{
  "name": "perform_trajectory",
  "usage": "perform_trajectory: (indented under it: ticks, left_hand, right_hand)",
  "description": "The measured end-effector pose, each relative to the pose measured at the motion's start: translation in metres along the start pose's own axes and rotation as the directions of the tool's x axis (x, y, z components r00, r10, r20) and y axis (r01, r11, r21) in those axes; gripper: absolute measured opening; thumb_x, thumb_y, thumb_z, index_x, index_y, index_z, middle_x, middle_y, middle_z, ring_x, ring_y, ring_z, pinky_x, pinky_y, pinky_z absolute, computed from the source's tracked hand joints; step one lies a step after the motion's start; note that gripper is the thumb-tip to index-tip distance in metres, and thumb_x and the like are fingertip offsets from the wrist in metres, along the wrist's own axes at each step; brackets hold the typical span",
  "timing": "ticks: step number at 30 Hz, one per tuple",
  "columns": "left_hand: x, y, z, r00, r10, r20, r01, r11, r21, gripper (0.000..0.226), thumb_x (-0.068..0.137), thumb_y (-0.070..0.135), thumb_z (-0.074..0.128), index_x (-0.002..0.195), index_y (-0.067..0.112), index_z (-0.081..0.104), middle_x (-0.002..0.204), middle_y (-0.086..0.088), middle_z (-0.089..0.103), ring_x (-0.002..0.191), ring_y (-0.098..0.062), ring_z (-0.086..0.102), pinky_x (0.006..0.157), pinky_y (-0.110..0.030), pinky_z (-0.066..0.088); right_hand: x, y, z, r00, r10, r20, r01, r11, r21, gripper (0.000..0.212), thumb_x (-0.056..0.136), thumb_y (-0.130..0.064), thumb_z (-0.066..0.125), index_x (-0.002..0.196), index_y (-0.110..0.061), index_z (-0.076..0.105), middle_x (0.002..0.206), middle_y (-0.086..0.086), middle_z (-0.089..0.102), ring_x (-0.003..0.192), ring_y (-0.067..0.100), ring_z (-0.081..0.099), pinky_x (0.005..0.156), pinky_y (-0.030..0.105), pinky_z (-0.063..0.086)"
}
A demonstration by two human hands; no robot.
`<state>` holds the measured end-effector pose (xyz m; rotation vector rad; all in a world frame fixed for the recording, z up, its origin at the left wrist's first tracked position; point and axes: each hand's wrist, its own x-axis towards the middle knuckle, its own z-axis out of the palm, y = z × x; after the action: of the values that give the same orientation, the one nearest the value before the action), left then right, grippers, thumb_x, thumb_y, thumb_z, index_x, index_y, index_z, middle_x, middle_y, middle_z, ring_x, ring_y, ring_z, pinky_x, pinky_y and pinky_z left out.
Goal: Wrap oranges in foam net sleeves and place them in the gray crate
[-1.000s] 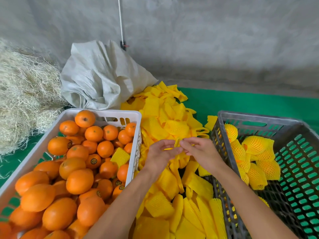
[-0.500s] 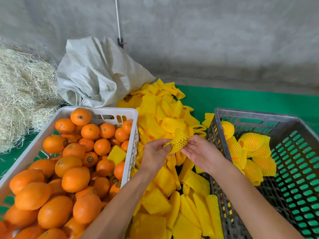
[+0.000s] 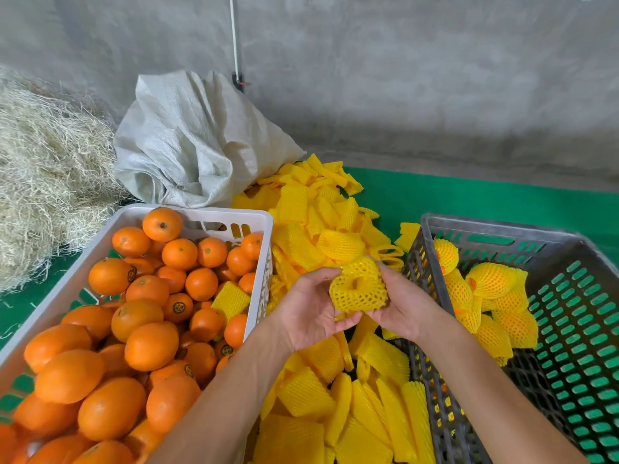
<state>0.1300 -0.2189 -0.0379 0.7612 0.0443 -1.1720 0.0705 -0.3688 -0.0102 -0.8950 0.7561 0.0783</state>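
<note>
From the head camera, the left hand (image 3: 306, 309) and right hand (image 3: 400, 304) both grip a yellow foam net sleeve (image 3: 358, 288), stretched wide, its mouth facing the camera, above the loose pile of flat yellow sleeves (image 3: 301, 229). It sits between the white plastic crate of bare oranges (image 3: 264, 219) and the gray slotted crate (image 3: 502, 226) holding wrapped oranges (image 3: 492, 279).

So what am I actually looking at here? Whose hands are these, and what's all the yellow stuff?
No machine here: a person wears a camera on the head, looking down at their own hands. The left hand and right hand together hold one yellow foam net sleeve, stretched open, with no orange in it. Between the crates lies a pile of flat sleeves. The white crate on the left holds bare oranges. The gray crate on the right holds a few wrapped oranges. Behind are a sack and straw.
</note>
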Motion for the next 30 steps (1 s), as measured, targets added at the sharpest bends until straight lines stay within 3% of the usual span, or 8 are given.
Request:
perform_trajectory:
  ticks: [4,10,16,19,21,24,26,30]
  left_hand:
    - [0.000,-0.004,0.004,1.000,0.024,0.013,-0.024,1.000,0.008,0.033,0.092,0.036,0.068,0.116,0.016,0.077,0.125,-0.009,0.072,0.103,-0.024,0.071,0.096,-0.037,0.054]
    - [0.000,0.002,0.004,0.994,0.037,-0.105,-0.045,0.996,-0.080,0.054,0.094,0.051,0.067,0.134,0.015,0.067,0.131,-0.010,0.071,0.125,-0.025,0.065,0.109,-0.036,0.049]
    - [0.004,0.002,-0.004,0.973,0.087,-0.216,-0.098,0.995,-0.037,0.042,0.102,0.049,0.055,0.128,0.019,0.068,0.125,-0.006,0.074,0.118,-0.023,0.066,0.103,-0.037,0.050]
    - [0.008,-0.001,-0.004,0.923,0.260,-0.283,-0.204,0.956,0.211,0.033,0.105,0.039,0.055,0.124,0.016,0.066,0.116,-0.006,0.077,0.113,-0.026,0.069,0.095,-0.040,0.057]
    - [0.005,-0.002,-0.003,0.841,0.444,-0.310,-0.259,0.832,0.490,0.029,0.107,0.032,0.054,0.123,0.010,0.064,0.118,-0.010,0.073,0.107,-0.026,0.070,0.088,-0.037,0.060]
    - [-0.018,0.008,-0.006,0.709,0.683,-0.175,-0.297,0.515,0.804,0.023,0.107,0.026,0.055,0.110,0.007,0.067,0.102,-0.003,0.068,0.089,-0.017,0.066,0.079,-0.036,0.056]
    - [-0.043,0.017,-0.013,0.696,0.716,-0.062,-0.260,0.332,0.907,0.021,0.105,0.026,0.057,0.105,0.008,0.069,0.096,0.004,0.067,0.084,-0.013,0.064,0.076,-0.034,0.052]
    - [-0.096,0.021,-0.032,0.725,0.687,0.052,-0.118,0.050,0.992,0.026,0.106,0.030,0.055,0.122,0.012,0.065,0.124,-0.002,0.064,0.114,-0.015,0.059,0.095,-0.030,0.049]
  right_hand:
    - [0.001,0.002,0.001,0.999,-0.022,-0.044,0.018,0.997,-0.078,0.061,0.094,-0.066,0.054,0.137,-0.023,0.061,0.115,0.009,0.076,0.102,0.027,0.074,0.072,0.036,0.061]
    - [0.000,0.001,-0.001,0.980,-0.069,0.187,0.102,0.979,-0.175,0.085,0.087,-0.083,0.039,0.139,-0.019,0.061,0.128,0.012,0.071,0.120,0.031,0.067,0.109,0.052,0.048]
    - [-0.002,0.006,-0.003,0.954,-0.166,0.251,0.240,0.924,-0.298,0.052,0.089,-0.047,0.070,0.130,-0.017,0.068,0.125,0.006,0.073,0.116,0.022,0.070,0.089,0.034,0.060]
    - [-0.001,0.005,-0.004,0.953,-0.220,0.211,0.273,0.922,-0.274,0.045,0.094,-0.047,0.066,0.128,-0.017,0.068,0.123,0.005,0.074,0.114,0.020,0.071,0.083,0.030,0.061]
    - [-0.001,0.007,-0.003,0.947,-0.253,0.200,0.303,0.911,-0.281,0.047,0.095,-0.049,0.063,0.130,-0.018,0.066,0.125,0.004,0.073,0.115,0.019,0.070,0.088,0.032,0.060]
    - [0.001,0.014,-0.001,0.936,-0.274,0.221,0.332,0.894,-0.302,0.046,0.096,-0.051,0.061,0.130,-0.021,0.066,0.125,0.001,0.073,0.117,0.017,0.069,0.096,0.036,0.057]
    - [0.001,0.015,0.000,0.929,-0.280,0.243,0.345,0.892,-0.291,0.042,0.097,-0.049,0.060,0.129,-0.022,0.066,0.125,0.000,0.073,0.116,0.016,0.069,0.093,0.032,0.059]
    - [0.001,0.015,0.004,0.928,-0.276,0.251,0.342,0.898,-0.276,0.045,0.097,-0.044,0.061,0.133,-0.017,0.064,0.126,0.002,0.073,0.115,0.016,0.070,0.092,0.034,0.059]
